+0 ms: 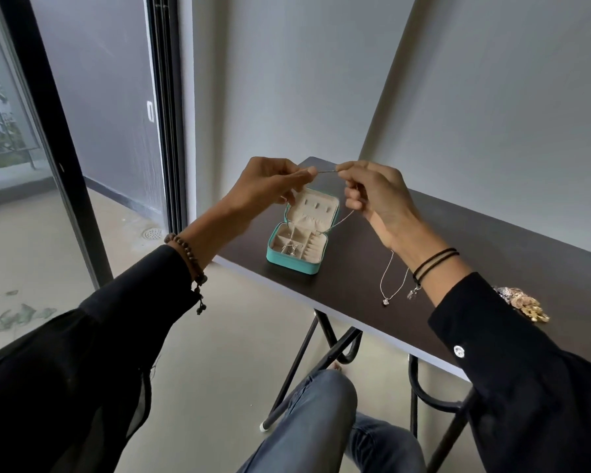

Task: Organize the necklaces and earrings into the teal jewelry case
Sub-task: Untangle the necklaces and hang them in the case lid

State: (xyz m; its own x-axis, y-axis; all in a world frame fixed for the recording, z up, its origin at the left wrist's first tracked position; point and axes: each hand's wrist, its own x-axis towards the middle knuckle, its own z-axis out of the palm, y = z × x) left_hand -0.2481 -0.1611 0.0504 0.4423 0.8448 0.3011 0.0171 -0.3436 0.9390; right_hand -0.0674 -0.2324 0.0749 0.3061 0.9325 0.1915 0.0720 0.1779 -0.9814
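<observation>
1 teal jewelry case (pixel 294 264) stands open near the left end of a dark tabletop (pixel 492 240), its cream lid upright and a silver piece (pixel 290 251) in a front compartment. Above the case, the 2 hands are raised, the left hand (pixel 270 186) and right hand (pixel 376 196) each pinching a thin silver necklace (pixel 327 171) stretched between their fingertips. A pendant (pixel 385 301) on a chain loop shows below the right wrist; whether it hangs or lies cannot be told. Gold-toned jewelry (pixel 522 302) is heaped at the right. Black folding legs (pixel 301 370) carry the tabletop against grey walls (pixel 458 97), beside a black-framed glass door (pixel 65 165).
</observation>
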